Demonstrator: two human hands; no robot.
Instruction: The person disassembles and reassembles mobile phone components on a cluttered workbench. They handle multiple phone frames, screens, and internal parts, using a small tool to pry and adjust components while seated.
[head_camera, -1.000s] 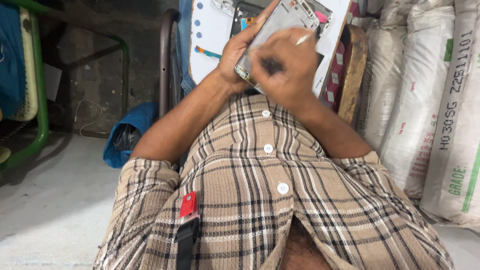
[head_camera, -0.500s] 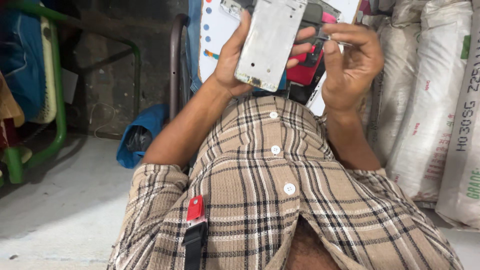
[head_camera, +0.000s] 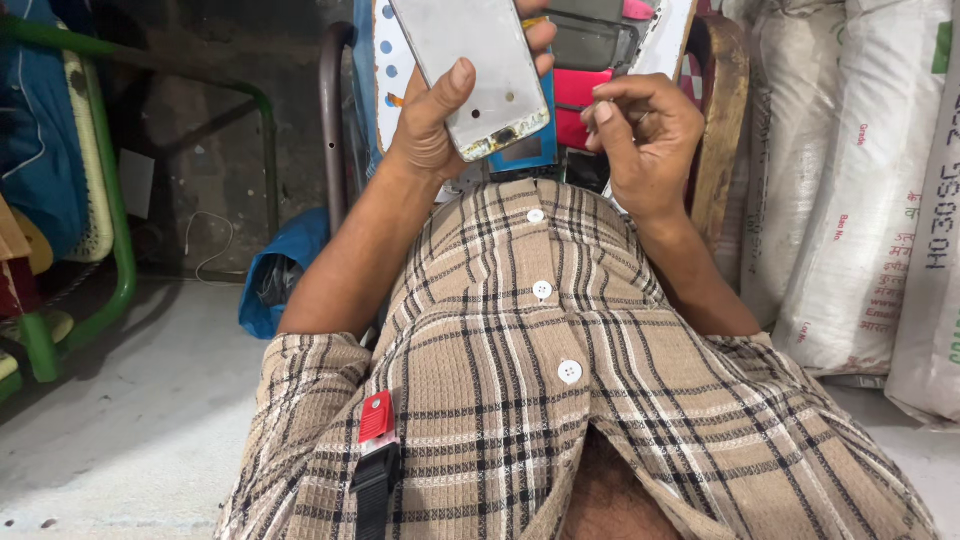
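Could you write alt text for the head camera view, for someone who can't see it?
Seen from above, a person in a tan plaid shirt holds a flat, pale grey rectangular phone panel in the left hand, while the right hand, fingers pinched together, hovers beside it. White woven sacks stand at the right, and a green metal frame at the left.

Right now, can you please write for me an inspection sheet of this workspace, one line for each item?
Surface: grey concrete floor; no worktable seen.
Job's things: flat pale phone panel, scuffed, worn at its lower edge, held upright above the checked shirt.
Clutter: red and blue flat pieces behind the panel; blue bag on the floor.
Grips: left hand grips the panel, thumb on its face; right hand beside it, fingers curled, content cannot be told.
Cables: thin white wire by the wall.
Surroundings: white sacks at right, green metal frame at left.
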